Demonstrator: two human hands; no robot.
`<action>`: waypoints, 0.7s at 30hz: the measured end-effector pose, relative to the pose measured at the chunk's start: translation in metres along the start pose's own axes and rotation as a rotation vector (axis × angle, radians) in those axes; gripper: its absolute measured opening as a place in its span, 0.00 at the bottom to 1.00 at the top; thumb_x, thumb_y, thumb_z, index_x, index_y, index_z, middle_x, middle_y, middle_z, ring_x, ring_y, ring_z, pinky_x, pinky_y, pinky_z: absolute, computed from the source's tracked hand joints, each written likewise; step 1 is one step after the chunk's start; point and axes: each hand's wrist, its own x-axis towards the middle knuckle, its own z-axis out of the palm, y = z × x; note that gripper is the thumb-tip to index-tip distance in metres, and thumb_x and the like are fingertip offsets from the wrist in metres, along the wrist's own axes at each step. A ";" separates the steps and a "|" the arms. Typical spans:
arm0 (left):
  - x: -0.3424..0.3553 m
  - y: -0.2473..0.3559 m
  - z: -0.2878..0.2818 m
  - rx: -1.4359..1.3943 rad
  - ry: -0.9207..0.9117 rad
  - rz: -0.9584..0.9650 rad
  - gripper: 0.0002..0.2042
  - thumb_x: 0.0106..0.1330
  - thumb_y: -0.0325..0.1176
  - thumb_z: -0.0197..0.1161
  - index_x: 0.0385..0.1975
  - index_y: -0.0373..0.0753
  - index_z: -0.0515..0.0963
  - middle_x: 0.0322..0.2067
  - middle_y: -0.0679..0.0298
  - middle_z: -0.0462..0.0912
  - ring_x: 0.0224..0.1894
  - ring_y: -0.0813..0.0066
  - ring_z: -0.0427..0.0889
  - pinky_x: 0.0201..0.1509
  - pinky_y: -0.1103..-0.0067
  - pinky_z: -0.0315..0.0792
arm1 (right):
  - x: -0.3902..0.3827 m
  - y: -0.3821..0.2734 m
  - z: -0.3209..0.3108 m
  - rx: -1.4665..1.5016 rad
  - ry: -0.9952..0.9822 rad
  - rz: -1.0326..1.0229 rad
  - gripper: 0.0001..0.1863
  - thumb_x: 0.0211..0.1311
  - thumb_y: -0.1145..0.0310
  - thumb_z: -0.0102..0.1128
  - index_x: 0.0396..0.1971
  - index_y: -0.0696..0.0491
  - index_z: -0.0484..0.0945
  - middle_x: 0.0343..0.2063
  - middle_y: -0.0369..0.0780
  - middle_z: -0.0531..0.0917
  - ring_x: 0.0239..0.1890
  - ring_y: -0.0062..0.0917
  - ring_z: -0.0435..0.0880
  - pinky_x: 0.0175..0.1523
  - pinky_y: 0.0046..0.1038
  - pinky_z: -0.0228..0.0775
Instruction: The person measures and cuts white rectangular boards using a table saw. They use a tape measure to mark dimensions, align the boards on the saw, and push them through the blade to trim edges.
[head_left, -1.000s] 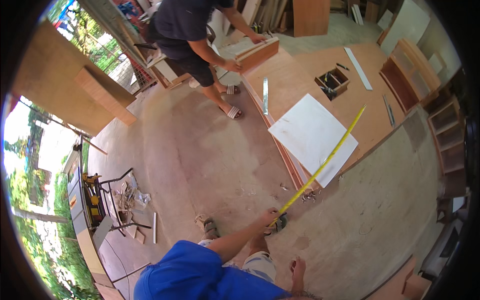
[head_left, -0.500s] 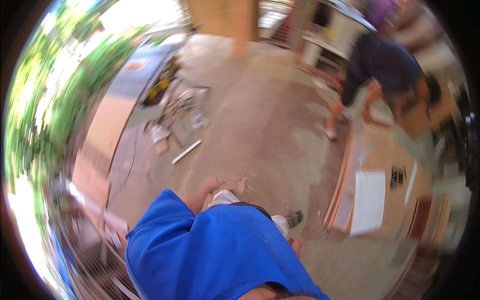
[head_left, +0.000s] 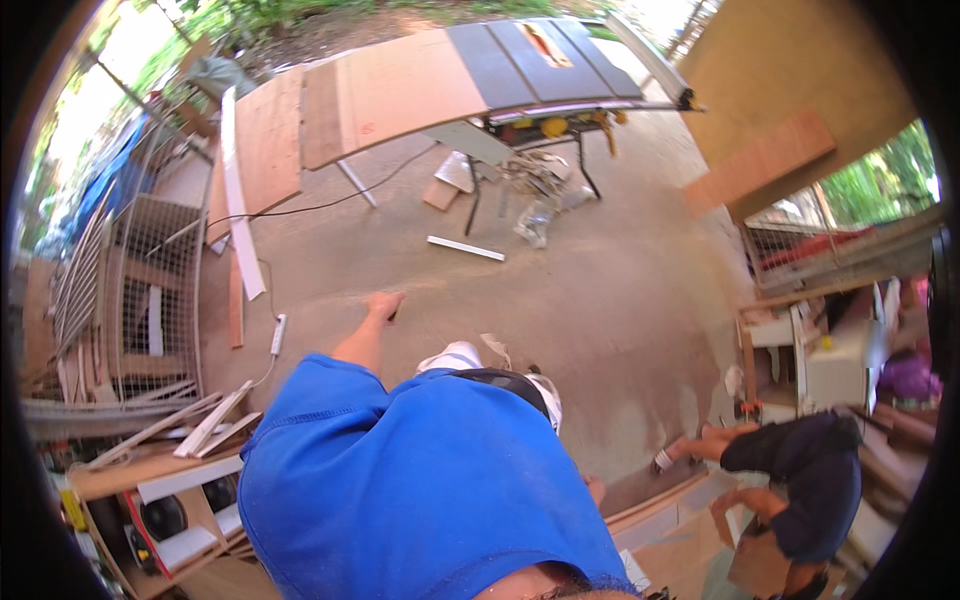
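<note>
My left hand [head_left: 384,304] is stretched out past the blue shirt [head_left: 430,470], over the concrete floor. Its fingers look loosely extended, and I see nothing held in them. A strip of skin at the shirt's right edge, likely my right hand [head_left: 596,488], shows only in part; its fingers are hidden. Below me are white legwear [head_left: 452,356] and a crumpled tan piece [head_left: 495,348] beside it, whose kind I cannot make out. Farther off, a white strip [head_left: 466,248] lies on the floor.
A table saw [head_left: 500,70] with wooden boards [head_left: 400,90] stands ahead. A black cable [head_left: 330,206] runs to a white power strip [head_left: 278,335]. Wire racks with wood [head_left: 155,300] are at left. At right, a co-worker in dark clothes [head_left: 815,480] bends over boards.
My view has swung to the right, bringing the saw table to the front and the co-worker to the lower right. My left hand has moved outward, away from the tan piece.
</note>
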 end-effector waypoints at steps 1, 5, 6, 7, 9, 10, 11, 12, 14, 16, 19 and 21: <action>-0.011 -0.058 -0.052 -0.103 0.140 -0.138 0.34 0.54 0.59 0.67 0.40 0.26 0.81 0.38 0.46 0.85 0.40 0.58 0.86 0.36 0.67 0.82 | 0.042 -0.053 0.030 -0.098 -0.109 0.052 0.21 0.68 0.56 0.49 0.53 0.55 0.70 0.46 0.44 0.78 0.47 0.35 0.78 0.45 0.39 0.72; 0.082 -0.007 -0.109 0.202 0.339 -0.018 0.39 0.49 0.68 0.67 0.41 0.30 0.82 0.41 0.42 0.84 0.47 0.51 0.84 0.51 0.64 0.76 | 0.051 -0.207 0.085 0.132 -0.056 -0.166 0.18 0.69 0.51 0.50 0.42 0.51 0.71 0.31 0.36 0.75 0.34 0.24 0.75 0.34 0.30 0.69; 0.098 0.010 -0.120 0.159 0.435 0.017 0.41 0.48 0.68 0.68 0.43 0.29 0.80 0.43 0.44 0.83 0.48 0.51 0.83 0.51 0.64 0.77 | 0.028 -0.256 0.100 0.134 -0.049 -0.253 0.17 0.69 0.52 0.53 0.44 0.51 0.73 0.33 0.37 0.75 0.36 0.27 0.75 0.40 0.30 0.71; 0.112 0.045 -0.121 0.129 0.521 0.082 0.41 0.47 0.67 0.70 0.45 0.30 0.78 0.45 0.45 0.83 0.50 0.50 0.82 0.53 0.63 0.75 | 0.018 -0.289 0.106 0.142 -0.041 -0.294 0.16 0.69 0.52 0.55 0.46 0.47 0.74 0.34 0.34 0.78 0.37 0.22 0.77 0.39 0.29 0.71; 0.155 0.108 -0.152 0.264 0.667 0.170 0.41 0.46 0.67 0.71 0.49 0.35 0.76 0.48 0.46 0.80 0.52 0.48 0.79 0.54 0.58 0.74 | 0.011 -0.338 0.134 0.112 -0.048 -0.364 0.17 0.69 0.52 0.55 0.49 0.47 0.74 0.36 0.33 0.81 0.38 0.20 0.79 0.40 0.26 0.71; 0.185 0.124 -0.194 0.342 0.772 0.217 0.41 0.45 0.67 0.71 0.50 0.38 0.76 0.48 0.47 0.79 0.54 0.48 0.77 0.55 0.59 0.74 | 0.011 -0.356 0.163 0.090 -0.085 -0.404 0.17 0.69 0.52 0.55 0.49 0.47 0.74 0.35 0.32 0.81 0.37 0.19 0.79 0.39 0.25 0.71; 0.205 0.159 -0.192 0.347 0.769 0.215 0.41 0.45 0.67 0.71 0.52 0.39 0.76 0.49 0.48 0.78 0.56 0.48 0.75 0.56 0.59 0.73 | 0.010 -0.361 0.171 0.048 -0.044 -0.445 0.17 0.69 0.52 0.55 0.48 0.47 0.74 0.35 0.32 0.81 0.36 0.19 0.79 0.38 0.25 0.71; 0.231 0.174 -0.227 0.345 0.959 0.304 0.39 0.46 0.65 0.71 0.53 0.43 0.76 0.50 0.50 0.76 0.57 0.50 0.74 0.56 0.60 0.72 | 0.012 -0.366 0.200 0.020 -0.069 -0.491 0.16 0.69 0.53 0.55 0.48 0.47 0.75 0.34 0.33 0.81 0.34 0.19 0.80 0.37 0.25 0.71; 0.273 0.218 -0.257 0.368 0.980 0.300 0.36 0.48 0.62 0.73 0.53 0.46 0.75 0.52 0.50 0.74 0.56 0.51 0.75 0.56 0.60 0.73 | 0.019 -0.353 0.238 -0.073 -0.055 -0.505 0.16 0.69 0.53 0.55 0.47 0.49 0.75 0.34 0.33 0.81 0.33 0.20 0.79 0.35 0.25 0.71; 0.298 0.244 -0.259 0.400 0.874 0.264 0.33 0.50 0.58 0.72 0.54 0.49 0.75 0.53 0.51 0.73 0.57 0.52 0.74 0.57 0.60 0.72 | 0.017 -0.314 0.244 -0.222 -0.044 -0.400 0.16 0.69 0.54 0.55 0.45 0.50 0.76 0.33 0.34 0.81 0.32 0.20 0.79 0.34 0.26 0.71; 0.321 0.253 -0.272 0.397 0.879 0.168 0.32 0.53 0.57 0.70 0.55 0.47 0.74 0.55 0.52 0.72 0.58 0.54 0.73 0.58 0.59 0.71 | 0.002 -0.254 0.270 -0.374 -0.153 -0.130 0.17 0.67 0.55 0.56 0.42 0.55 0.77 0.31 0.36 0.81 0.31 0.21 0.80 0.34 0.27 0.71; 0.301 0.269 -0.232 0.450 0.893 0.106 0.31 0.56 0.55 0.69 0.56 0.45 0.73 0.55 0.52 0.71 0.58 0.54 0.73 0.57 0.59 0.71 | -0.015 -0.200 0.257 -0.277 -0.158 0.040 0.19 0.66 0.54 0.58 0.41 0.57 0.77 0.29 0.37 0.82 0.31 0.22 0.80 0.34 0.27 0.72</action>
